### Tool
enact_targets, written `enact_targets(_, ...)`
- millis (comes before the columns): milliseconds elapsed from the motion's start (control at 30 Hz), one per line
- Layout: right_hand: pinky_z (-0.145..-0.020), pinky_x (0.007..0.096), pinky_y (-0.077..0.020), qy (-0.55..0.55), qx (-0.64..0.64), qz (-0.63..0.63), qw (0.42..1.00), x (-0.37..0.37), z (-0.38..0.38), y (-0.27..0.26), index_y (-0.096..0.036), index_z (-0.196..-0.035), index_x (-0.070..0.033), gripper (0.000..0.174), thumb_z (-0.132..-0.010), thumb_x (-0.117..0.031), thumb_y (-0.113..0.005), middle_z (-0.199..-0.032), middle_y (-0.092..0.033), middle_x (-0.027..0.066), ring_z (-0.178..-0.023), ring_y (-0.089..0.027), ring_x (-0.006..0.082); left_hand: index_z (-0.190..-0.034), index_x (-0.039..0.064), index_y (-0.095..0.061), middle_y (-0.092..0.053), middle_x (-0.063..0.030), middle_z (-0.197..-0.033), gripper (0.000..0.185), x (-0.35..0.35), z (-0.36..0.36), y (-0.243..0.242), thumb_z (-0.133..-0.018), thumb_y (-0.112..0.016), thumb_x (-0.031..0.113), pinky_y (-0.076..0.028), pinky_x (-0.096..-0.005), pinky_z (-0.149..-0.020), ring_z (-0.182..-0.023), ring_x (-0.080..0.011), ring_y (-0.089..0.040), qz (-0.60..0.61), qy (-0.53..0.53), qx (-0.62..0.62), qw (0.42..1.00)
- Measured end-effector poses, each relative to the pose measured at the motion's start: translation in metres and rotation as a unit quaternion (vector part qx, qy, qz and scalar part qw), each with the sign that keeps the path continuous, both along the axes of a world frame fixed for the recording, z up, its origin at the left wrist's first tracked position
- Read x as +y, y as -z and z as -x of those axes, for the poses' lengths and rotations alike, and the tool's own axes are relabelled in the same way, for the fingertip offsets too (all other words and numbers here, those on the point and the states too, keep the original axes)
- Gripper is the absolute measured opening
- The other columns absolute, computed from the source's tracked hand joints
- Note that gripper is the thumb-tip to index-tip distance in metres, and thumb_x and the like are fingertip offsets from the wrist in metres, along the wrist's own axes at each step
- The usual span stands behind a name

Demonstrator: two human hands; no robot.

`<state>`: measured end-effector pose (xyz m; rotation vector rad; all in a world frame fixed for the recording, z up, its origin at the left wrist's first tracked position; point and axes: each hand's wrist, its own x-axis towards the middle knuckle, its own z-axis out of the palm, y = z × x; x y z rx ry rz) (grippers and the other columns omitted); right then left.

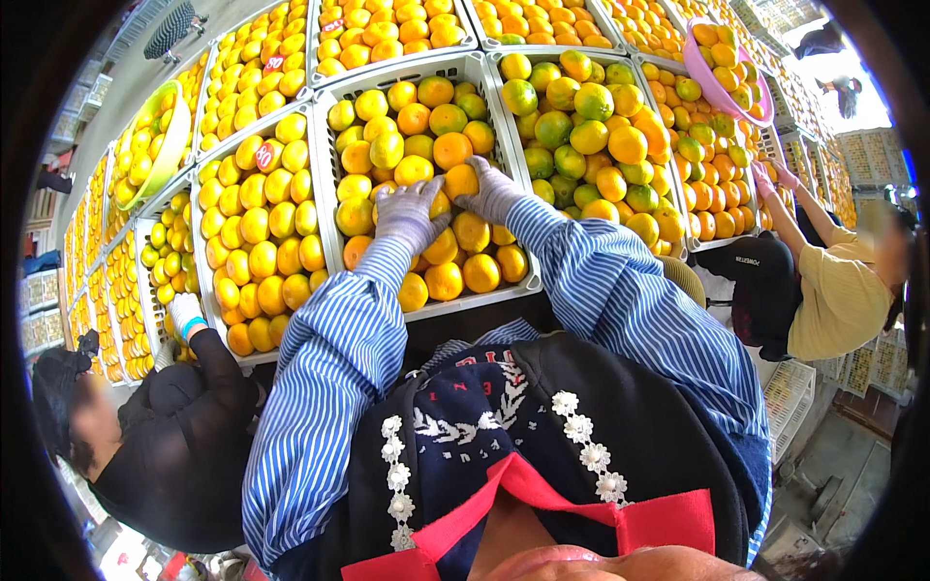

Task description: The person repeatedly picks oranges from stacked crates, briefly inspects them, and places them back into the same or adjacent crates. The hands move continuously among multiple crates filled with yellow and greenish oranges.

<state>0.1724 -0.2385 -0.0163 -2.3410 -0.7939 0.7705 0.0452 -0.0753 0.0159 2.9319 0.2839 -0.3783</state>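
In front of me stands a white plastic crate (534, 279) filled with yellow-orange and greenish mandarins (445, 282). My right hand (495, 192), in a grey-purple knit glove, has its fingers around an orange mandarin (461, 181) near the crate's middle. To its left, my left hand (409, 216), gloved alike, lies palm down over the fruit. Its fingertips touch mandarins, and one mandarin (439, 206) shows between its fingers and thumb. Whether it grips that fruit is hidden. The far rows look looser and greener; the near rows sit more evenly.
Crates of mandarins adjoin on the left (263, 225), right (592, 138) and far side (389, 33). A green basin (171, 145) and a pink basin (708, 87) hold more fruit. One person (182, 436) works at left, another (835, 290) at right.
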Motion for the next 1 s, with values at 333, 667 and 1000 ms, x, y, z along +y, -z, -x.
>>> enact_targets(333, -0.109, 0.0466, -0.0516, -0.049, 0.000, 0.170, 0.984, 0.011, 0.013, -0.028, -0.026, -0.163, -0.005, 0.094, -0.094, -0.048, -0.074, -0.148, -0.055, 0.0296, -0.131, -0.061, 0.0429, -0.157, 0.013, -0.044, -0.052, -0.0097, -0.156, 0.072, -0.017, 0.008, 0.016, -0.100, -0.057, 0.055, -0.019, -0.0588, -0.124, -0.142, -0.0275, -0.050, -0.081, -0.039, -0.013, 0.996)
enact_targets(667, -0.119, 0.0423, -0.0435, -0.080, 0.026, 0.168, 0.982, 0.000, 0.005, -0.049, -0.026, -0.166, -0.009, 0.092, -0.094, -0.039, -0.073, -0.158, -0.046, 0.0272, -0.141, -0.054, 0.0408, -0.170, 0.013, -0.017, -0.017, -0.0132, -0.177, 0.085, -0.031, 0.001, 0.030, -0.101, -0.054, 0.047, -0.007, -0.0525, -0.131, -0.163, -0.0297, -0.018, 0.055, 0.107, -0.045, 0.992)
enact_targets(1000, -0.090, 0.0425, -0.0606, -0.215, -0.278, 0.420, 0.837, -0.168, -0.095, -0.082, -0.062, -0.142, -0.028, 0.043, -0.100, -0.018, -0.062, -0.143, -0.063, 0.0072, -0.120, -0.071, 0.0285, -0.167, 0.009, -0.028, -0.024, -0.0108, -0.174, 0.085, -0.038, 0.018, 0.036, -0.100, -0.054, 0.056, -0.006, -0.0505, -0.132, -0.160, -0.0278, -0.024, -0.020, 0.111, -0.104, 0.988)
